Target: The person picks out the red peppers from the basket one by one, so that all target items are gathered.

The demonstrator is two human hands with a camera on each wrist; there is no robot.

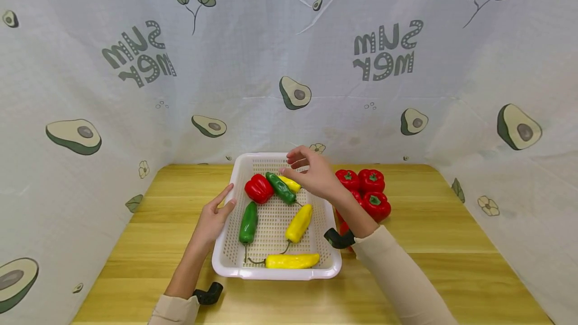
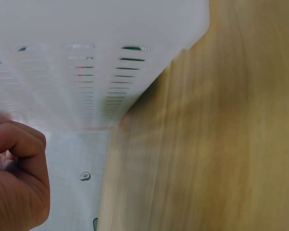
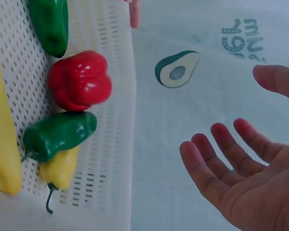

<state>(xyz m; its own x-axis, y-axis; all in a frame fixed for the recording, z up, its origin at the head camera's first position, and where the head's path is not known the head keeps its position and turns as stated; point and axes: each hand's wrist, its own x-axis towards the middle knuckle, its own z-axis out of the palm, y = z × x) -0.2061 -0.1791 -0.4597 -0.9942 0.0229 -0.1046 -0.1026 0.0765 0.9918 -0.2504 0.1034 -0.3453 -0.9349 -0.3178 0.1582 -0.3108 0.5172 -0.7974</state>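
A white plastic basket (image 1: 275, 274) with perforated walls stands on the table. Inside it lie a red bell pepper (image 1: 259, 188), two green peppers (image 1: 248, 223) and several yellow peppers (image 1: 299, 223). At the basket's left rim, my left hand (image 1: 214, 218) holds the side wall; its curled fingers (image 2: 19, 149) show beside the wall in the left wrist view. Over the far right part of the basket hovers my right hand (image 1: 313, 172), fingers loosely bent and apart from the thumb. Nothing lies in its palm, as the right wrist view confirms.
Several red bell peppers (image 1: 376, 205) are grouped on the wooden table (image 1: 429, 265) right of the basket, partly hidden by my right forearm. A white cloth (image 1: 253, 64) with avocado prints hangs behind and along both sides.
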